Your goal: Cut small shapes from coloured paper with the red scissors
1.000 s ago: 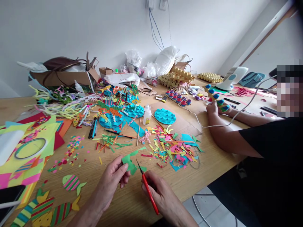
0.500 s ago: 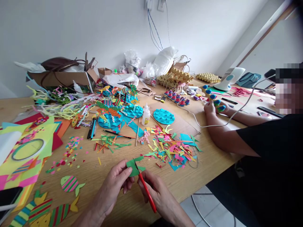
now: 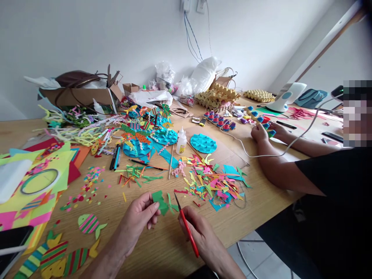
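My left hand (image 3: 139, 217) pinches a small piece of green paper (image 3: 160, 201) just above the wooden table (image 3: 162, 248). My right hand (image 3: 200, 232) is closed round red-handled scissors (image 3: 186, 224), whose blades point up and left beside the green paper. A thin green strip (image 3: 171, 204) lies between the paper and the blades. Just beyond my hands sits a heap of coloured paper scraps (image 3: 212, 184).
Striped paper fish (image 3: 88, 224) lie at the near left, coloured paper sheets (image 3: 35, 182) at the far left. Glue bottle (image 3: 181, 142), turquoise discs (image 3: 203, 143), pens (image 3: 114, 157) and egg cartons (image 3: 216, 95) stand farther back. A person in black (image 3: 328, 186) sits at right, hands (image 3: 260, 133) on painted cups.
The scissors had closed into the green paper half a second ago; now they have drawn back to the right and a green strip lies cut free. The other person's hands lowered.
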`<action>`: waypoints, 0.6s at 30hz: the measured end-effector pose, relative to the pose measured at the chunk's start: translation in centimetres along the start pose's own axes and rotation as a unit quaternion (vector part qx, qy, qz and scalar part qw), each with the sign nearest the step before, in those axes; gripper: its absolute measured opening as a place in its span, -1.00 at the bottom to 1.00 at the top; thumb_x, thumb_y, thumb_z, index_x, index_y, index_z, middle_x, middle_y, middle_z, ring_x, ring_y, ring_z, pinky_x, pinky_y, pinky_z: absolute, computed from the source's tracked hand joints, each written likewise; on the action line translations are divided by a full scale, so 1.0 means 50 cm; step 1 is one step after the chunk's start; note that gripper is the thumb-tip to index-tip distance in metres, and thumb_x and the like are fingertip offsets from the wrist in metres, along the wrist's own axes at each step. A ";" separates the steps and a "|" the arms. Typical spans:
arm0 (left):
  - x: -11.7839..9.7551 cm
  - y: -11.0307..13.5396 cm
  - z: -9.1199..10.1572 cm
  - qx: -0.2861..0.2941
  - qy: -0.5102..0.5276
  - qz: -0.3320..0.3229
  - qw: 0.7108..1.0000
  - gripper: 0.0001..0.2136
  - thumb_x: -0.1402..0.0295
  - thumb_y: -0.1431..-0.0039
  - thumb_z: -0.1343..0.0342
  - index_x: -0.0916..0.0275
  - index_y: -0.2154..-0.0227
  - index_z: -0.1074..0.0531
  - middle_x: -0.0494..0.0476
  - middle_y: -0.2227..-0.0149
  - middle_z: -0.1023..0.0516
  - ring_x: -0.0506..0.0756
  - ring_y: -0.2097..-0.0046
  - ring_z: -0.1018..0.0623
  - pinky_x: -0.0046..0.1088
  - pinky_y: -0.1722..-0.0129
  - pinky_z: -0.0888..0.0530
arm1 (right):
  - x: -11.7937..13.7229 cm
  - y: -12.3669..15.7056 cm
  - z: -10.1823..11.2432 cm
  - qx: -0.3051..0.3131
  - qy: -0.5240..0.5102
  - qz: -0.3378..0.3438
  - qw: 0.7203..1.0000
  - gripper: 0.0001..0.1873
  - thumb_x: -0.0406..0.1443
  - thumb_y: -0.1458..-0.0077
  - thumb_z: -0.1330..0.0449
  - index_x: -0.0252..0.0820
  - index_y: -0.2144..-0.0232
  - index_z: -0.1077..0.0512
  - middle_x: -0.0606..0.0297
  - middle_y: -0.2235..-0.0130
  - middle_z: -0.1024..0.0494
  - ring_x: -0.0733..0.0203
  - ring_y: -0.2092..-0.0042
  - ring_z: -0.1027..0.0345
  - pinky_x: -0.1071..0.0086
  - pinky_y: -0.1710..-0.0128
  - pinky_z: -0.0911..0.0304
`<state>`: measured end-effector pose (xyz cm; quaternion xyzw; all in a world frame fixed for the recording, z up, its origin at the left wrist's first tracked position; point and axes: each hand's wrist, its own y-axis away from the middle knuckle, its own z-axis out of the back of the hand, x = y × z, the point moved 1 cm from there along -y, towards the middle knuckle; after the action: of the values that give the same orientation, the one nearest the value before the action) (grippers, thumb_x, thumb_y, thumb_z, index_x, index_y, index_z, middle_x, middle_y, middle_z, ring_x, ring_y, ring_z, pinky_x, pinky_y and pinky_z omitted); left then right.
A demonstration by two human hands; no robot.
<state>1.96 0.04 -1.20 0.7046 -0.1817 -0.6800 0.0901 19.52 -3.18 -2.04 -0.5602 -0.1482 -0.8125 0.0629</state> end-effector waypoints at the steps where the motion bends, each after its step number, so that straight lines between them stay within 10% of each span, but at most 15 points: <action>1: -0.004 -0.002 0.006 -0.003 -0.020 -0.010 1.000 -0.81 0.25 0.10 -0.13 0.24 0.55 -0.29 -0.12 0.63 -0.35 -0.10 0.63 -0.28 -0.65 0.68 -0.17 | 0.005 0.001 0.005 0.006 0.021 0.006 1.000 -0.65 -0.08 -0.19 0.08 -0.19 0.49 -0.20 0.40 0.51 -0.20 0.30 0.45 -0.06 0.44 0.47 -0.01; 18: -0.018 0.009 0.034 0.112 -0.241 -0.104 0.958 -0.86 0.36 -0.04 0.03 0.20 0.59 -0.25 -0.10 0.57 -0.22 0.01 0.49 -0.27 -0.54 0.50 -0.25 | 0.065 -0.087 -0.028 -0.012 -0.180 0.021 0.983 -0.70 -0.25 0.22 -0.25 -0.14 0.49 -0.17 0.46 0.52 -0.23 0.33 0.49 -0.10 0.48 0.52 -0.05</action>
<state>0.20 0.16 -0.30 0.5408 -0.1986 -0.8103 -0.1075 15.94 0.72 -0.24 -0.7009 -0.1356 -0.6988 0.0459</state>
